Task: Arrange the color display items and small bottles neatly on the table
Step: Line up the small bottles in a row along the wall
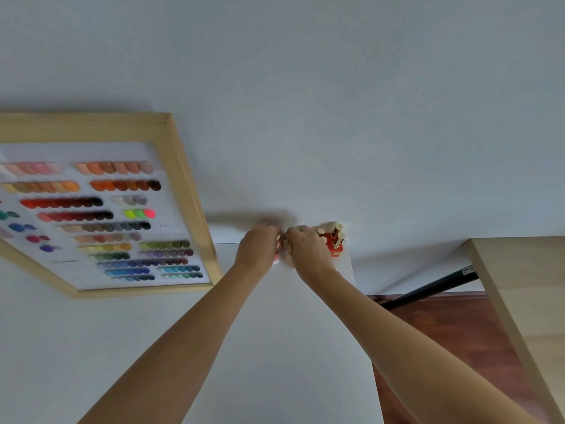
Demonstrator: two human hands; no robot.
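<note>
Both hands are working at the far edge of the white surface, close against the wall. The left hand and the right hand are meeting knuckle to knuckle over a small pale-pink item. It appears to be one of the small bottles, though motion blur and the fingers are hiding most of it. The fingers of both hands are curling in around that item; how firmly each is gripping cannot be told.

Just beside the right hand, a cluster of small bottles with gold caps is standing at the far right corner of the surface, red bodies showing below the caps. The framed colour display board is sitting well to the left, tilted in this view, its swatch rows facing the camera.

Judgement on the step in hand: the person seems to be placing or straightening one bottle next to the cluster. To do it well, the bottle should be kept upright and lowered on its base. It should then be nudged level with its neighbours rather than pushed into them, since the cluster is standing near the edge and could topple.

Both forearms are reaching almost fully forward, converging from the lower frame. The wrists are lying low over the surface, with the backs of the hands facing the camera.
</note>
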